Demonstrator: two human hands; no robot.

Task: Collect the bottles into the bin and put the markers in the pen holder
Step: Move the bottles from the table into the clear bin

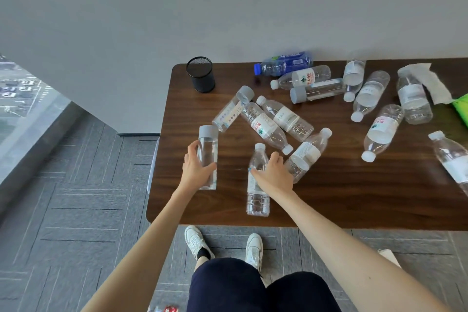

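The desk (329, 197) carries scattered bottles (283, 116) lying flat; the pen holder (200, 74) stands at its far left corner. The left grip (196, 167) wraps a grey-capped bottle (208, 144), the right grip (274, 175) curls round a white-capped bottle (257, 200), likely so both go to the bin together.

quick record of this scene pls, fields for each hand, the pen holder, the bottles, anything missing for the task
left hand: grips a clear grey-capped bottle
right hand: fingers curled over a white-capped bottle lying on the table
pen holder: black mesh, upright, far left corner of the table
other bottles: many lying loose across the table, one blue bottle at the far edge
markers: none visible
bin: not clearly in view
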